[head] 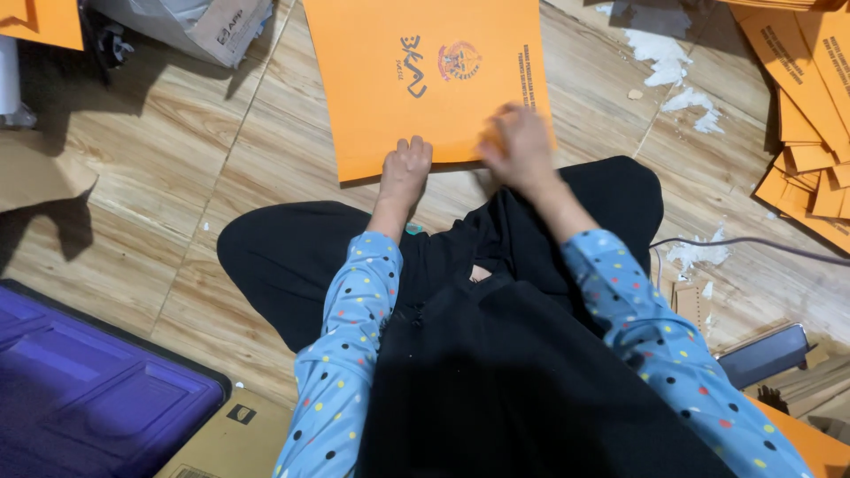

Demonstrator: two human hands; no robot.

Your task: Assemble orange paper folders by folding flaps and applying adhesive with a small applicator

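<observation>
A large orange paper sheet (416, 97) with dark printing lies flat on the wood-pattern floor in front of my crossed legs. My left hand (405, 170) presses down on its near edge with curled fingers. My right hand (518, 142) is blurred and rests on the sheet's near right corner; I cannot tell whether it pinches the paper or only rubs it. Both arms wear blue sleeves with coloured dots.
A stack of orange sheets (810, 115) fans out at the right. White scraps (660, 57) lie on the floor. A purple tray (88, 389) and cardboard (235, 434) sit at lower left, a box (204, 26) at top left, a dark device (761, 354) and cable at right.
</observation>
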